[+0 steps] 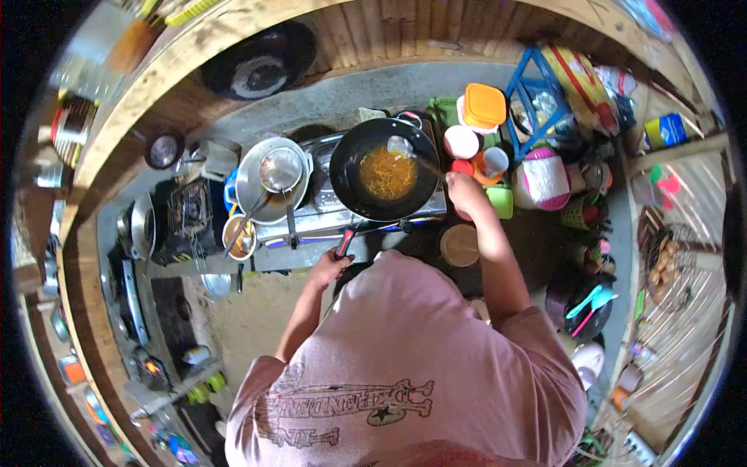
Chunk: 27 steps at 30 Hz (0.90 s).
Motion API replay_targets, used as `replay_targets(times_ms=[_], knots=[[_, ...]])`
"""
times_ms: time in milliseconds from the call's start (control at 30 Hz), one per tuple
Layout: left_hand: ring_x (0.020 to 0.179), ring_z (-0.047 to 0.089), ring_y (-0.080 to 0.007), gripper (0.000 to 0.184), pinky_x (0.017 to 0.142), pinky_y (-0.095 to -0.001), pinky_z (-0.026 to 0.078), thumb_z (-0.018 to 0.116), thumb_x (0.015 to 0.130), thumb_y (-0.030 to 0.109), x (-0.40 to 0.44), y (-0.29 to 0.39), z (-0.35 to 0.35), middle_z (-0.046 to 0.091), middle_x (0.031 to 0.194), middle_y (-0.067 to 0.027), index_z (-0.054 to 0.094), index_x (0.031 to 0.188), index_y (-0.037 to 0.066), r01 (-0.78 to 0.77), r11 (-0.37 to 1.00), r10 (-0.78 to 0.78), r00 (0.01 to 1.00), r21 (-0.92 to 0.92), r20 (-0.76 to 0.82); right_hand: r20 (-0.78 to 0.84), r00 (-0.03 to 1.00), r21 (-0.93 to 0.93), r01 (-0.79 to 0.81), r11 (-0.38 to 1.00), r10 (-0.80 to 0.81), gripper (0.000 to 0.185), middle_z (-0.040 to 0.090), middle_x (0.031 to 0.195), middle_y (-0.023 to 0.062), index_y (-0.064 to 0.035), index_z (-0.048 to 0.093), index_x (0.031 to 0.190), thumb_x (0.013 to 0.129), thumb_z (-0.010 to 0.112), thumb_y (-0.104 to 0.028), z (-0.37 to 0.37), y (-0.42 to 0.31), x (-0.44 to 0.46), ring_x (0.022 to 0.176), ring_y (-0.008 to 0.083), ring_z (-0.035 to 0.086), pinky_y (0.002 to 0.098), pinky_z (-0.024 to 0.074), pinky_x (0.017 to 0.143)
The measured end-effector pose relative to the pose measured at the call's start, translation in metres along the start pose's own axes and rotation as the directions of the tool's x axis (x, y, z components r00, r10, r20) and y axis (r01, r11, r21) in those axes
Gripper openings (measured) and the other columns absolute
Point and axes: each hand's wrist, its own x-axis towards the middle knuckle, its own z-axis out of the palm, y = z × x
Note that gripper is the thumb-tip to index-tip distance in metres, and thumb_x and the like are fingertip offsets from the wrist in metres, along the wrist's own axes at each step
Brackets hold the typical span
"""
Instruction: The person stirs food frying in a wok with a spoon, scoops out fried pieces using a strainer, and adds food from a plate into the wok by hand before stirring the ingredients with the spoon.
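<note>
A black wok (348,159) sits on the silver gas stove (315,204), with thin yellow-brown strands in oily liquid (388,174) in its middle. My left hand (331,269) is closed around the wok's red and black handle (345,243). To the right of the wok, my right hand (465,196) grips the handle of a metal spatula (400,145). Its pale blade rests inside the wok at the far side of the food. Most of the spatula's grip is hidden by my fingers.
Left of the wok stand a large metal pan (254,175) with a strainer (281,170) and a small bowl (239,247). On the right are an orange-lidded tub (484,107), a red-rimmed cup (492,162) and a round wooden board (459,246). Another black wok (292,58) hangs at the back.
</note>
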Motion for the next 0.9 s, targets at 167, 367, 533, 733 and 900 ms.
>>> replay_targets(times_ms=[167, 367, 533, 733, 900], knots=[[0.049, 0.042, -0.0067, 0.038, 0.043, -0.0259, 0.032, 0.080, 0.083, 0.037, 0.000, -0.003, -0.008, 0.048, 0.063, 0.0037, 0.053, 0.086, 0.010, -0.010, 0.999, 0.012, 0.999, 0.050, -0.044, 0.051, 0.995, 0.165, 0.081, 0.983, -0.091, 0.038, 0.067, 0.108, 0.0251, 0.0001, 0.065, 0.112, 0.102, 0.046, -0.031, 0.007, 0.007, -0.022, 0.106, 0.0409, 0.064, 0.0477, 0.0494, 0.089], [0.053, 0.047, -0.0087, 0.036, 0.048, -0.0278, 0.036, 0.080, 0.081, 0.035, 0.004, -0.010, -0.017, 0.053, 0.064, 0.0028, 0.061, 0.093, 0.006, -0.021, 0.997, 0.024, 0.999, 0.079, -0.044, -0.013, 0.981, -0.076, 0.194, 0.978, -0.196, 0.034, 0.068, 0.107, 0.0224, -0.0120, 0.062, 0.129, 0.098, 0.053, -0.024, -0.059, -0.043, -0.105, 0.097, 0.0423, 0.066, 0.0506, 0.0523, 0.084], [0.049, 0.046, -0.0082, 0.037, 0.045, -0.0269, 0.036, 0.078, 0.082, 0.037, -0.002, 0.000, -0.016, 0.052, 0.062, 0.0031, 0.061, 0.093, 0.006, -0.060, 0.993, 0.064, 0.998, 0.098, -0.031, 0.046, 0.978, -0.322, 0.210, 0.923, -0.206, 0.035, 0.070, 0.103, 0.0205, -0.0170, 0.063, 0.131, 0.097, 0.056, -0.025, -0.071, -0.051, -0.135, 0.093, 0.0395, 0.068, 0.0519, 0.0533, 0.080], [0.057, 0.047, -0.0096, 0.041, 0.051, -0.0295, 0.038, 0.080, 0.081, 0.036, -0.008, 0.004, -0.017, 0.055, 0.068, 0.0018, 0.063, 0.098, 0.003, -0.037, 0.997, 0.039, 0.999, 0.070, -0.022, -0.059, 0.976, -0.349, 0.176, 0.921, -0.209, 0.034, 0.070, 0.104, 0.0204, -0.0152, 0.064, 0.127, 0.096, 0.056, -0.027, -0.005, -0.046, -0.109, 0.088, 0.0393, 0.068, 0.0522, 0.0550, 0.073], [0.055, 0.046, -0.0099, 0.042, 0.051, -0.0292, 0.038, 0.081, 0.079, 0.037, -0.012, 0.009, -0.017, 0.054, 0.068, 0.0014, 0.063, 0.095, 0.003, -0.106, 0.994, 0.107, 0.993, 0.004, -0.046, -0.224, 0.967, -0.241, 0.069, 0.968, -0.125, 0.033, 0.067, 0.078, 0.0227, -0.0143, 0.061, 0.128, 0.095, 0.057, -0.019, -0.025, -0.074, -0.105, 0.071, 0.0438, 0.066, 0.0549, 0.0509, 0.063]])
